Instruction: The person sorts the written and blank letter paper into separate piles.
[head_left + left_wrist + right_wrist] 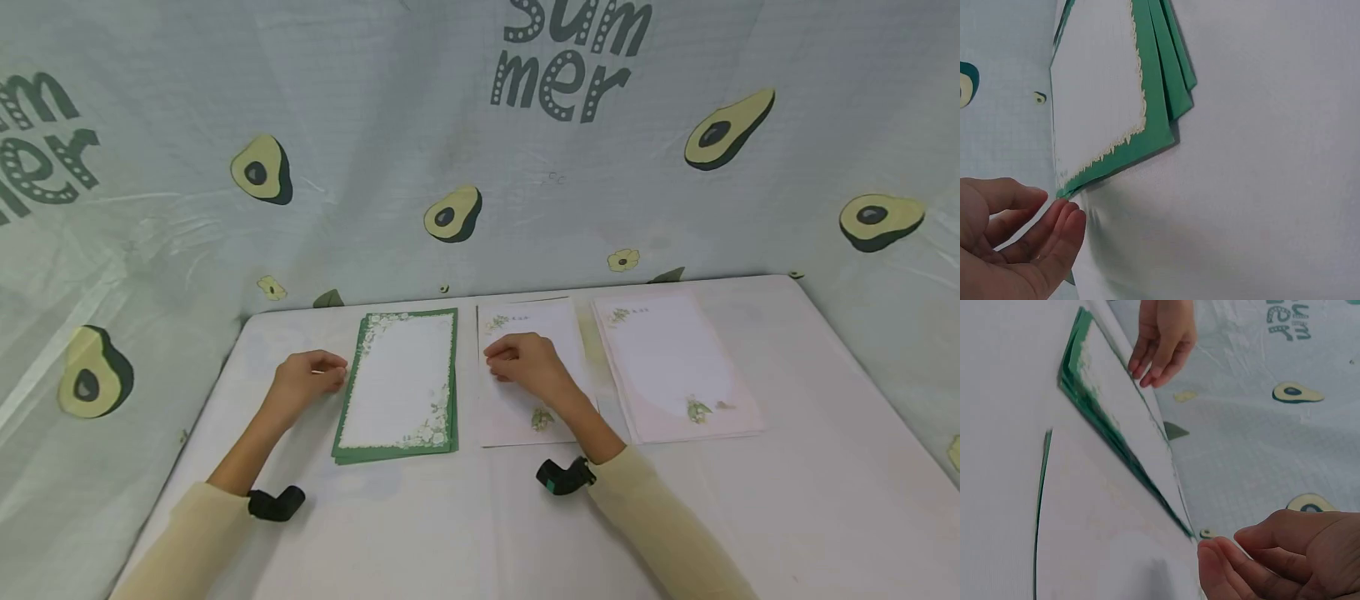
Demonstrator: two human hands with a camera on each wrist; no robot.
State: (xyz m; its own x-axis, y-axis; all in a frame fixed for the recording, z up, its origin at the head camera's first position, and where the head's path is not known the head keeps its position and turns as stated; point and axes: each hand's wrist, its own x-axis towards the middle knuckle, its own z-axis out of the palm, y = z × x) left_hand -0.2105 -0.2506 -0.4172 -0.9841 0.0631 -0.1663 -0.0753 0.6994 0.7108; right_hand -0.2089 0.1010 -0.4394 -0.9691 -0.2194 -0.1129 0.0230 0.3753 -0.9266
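Note:
Beside the left edge of a stack of green-bordered sheets [397, 383], my left hand [306, 382] has its fingertips right at the edge. The left wrist view shows that hand [1016, 237] with thumb and fingers bent slightly and apart, near a green corner. White flowers decorate the top sheet's border. Over the middle pink-and-white sheet [510, 417], my right hand [528, 362] hovers with loosely bent fingers, covering part of the page. Nothing shows between the thumb and fingers of the right hand [1279, 556] in its wrist view.
Another stack of pink sheets [667, 367] lies to the right, with a small leaf print near its bottom. All the paper rests on a white-covered table [450, 533]. A pale curtain [360, 108] printed with avocados hangs behind it. Black cameras are strapped to both wrists.

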